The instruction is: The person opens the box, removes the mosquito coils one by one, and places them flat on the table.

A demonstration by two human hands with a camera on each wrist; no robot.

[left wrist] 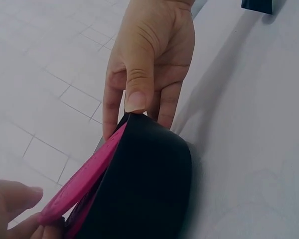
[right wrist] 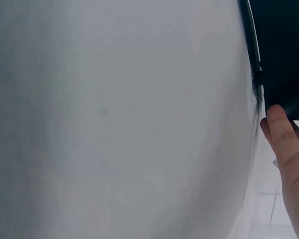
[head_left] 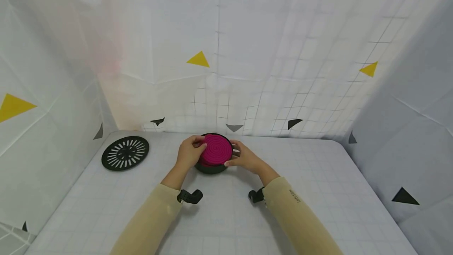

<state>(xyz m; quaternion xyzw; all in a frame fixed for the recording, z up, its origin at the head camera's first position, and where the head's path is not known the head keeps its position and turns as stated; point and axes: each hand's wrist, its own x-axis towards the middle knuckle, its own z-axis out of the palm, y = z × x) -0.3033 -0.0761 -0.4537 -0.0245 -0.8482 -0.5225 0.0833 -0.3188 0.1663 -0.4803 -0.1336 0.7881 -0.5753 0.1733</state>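
Observation:
A round pink mosquito coil (head_left: 217, 149), marked with a tight spiral, is tilted up at the mouth of a dark round holder (head_left: 210, 170). More pink shows beneath it inside the holder. My left hand (head_left: 189, 153) pinches the coil's left edge between thumb and fingers. On the opposite side, my right hand (head_left: 247, 159) grips the holder's wall, its thumb on the rim in the left wrist view. The right wrist view shows part of that hand (right wrist: 292, 159) against the dark wall. Where the coil's far edge rests inside is partly hidden.
A black slotted round lid (head_left: 126, 153) lies flat at the table's back left. The white table (head_left: 219, 223) meets a white sheet wall (head_left: 255, 101) just behind the holder. Sheet walls also stand at left and right.

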